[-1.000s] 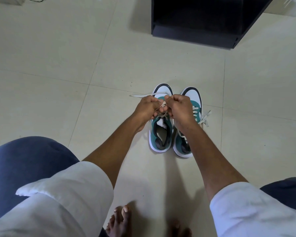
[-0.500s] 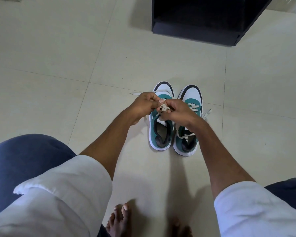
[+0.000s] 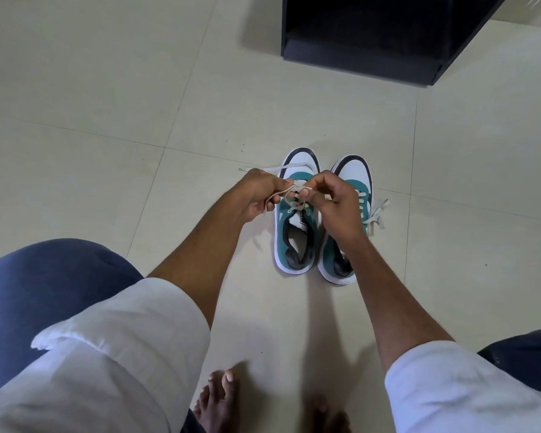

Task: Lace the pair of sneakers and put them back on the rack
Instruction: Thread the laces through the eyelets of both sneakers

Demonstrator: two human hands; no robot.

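**Head view: both hands tying the lace on the left sneaker**

Your left hand [image 3: 256,195] is pinched shut on a strand of the lace [image 3: 289,191], and your right hand [image 3: 334,201] is curled with its fingertips [image 3: 305,192] nipping the same lace, so the two nearly touch above the eyelets. Directly beneath them sits the left sneaker [image 3: 295,235], toe pointing away from you and heel toward your feet, long axis running straight out from your body. One loose lace end [image 3: 275,168] trails leftward over the floor [image 3: 107,120]. The right sneaker [image 3: 350,189] stands just beside it, parallel, apparently laced already, its bow [image 3: 377,214] spilling to the right. The rack [image 3: 372,42] stands well beyond the toes, at the floor's far edge. Judging from this, the knot comes first; afterwards each hand is nearest its own-side shoe.
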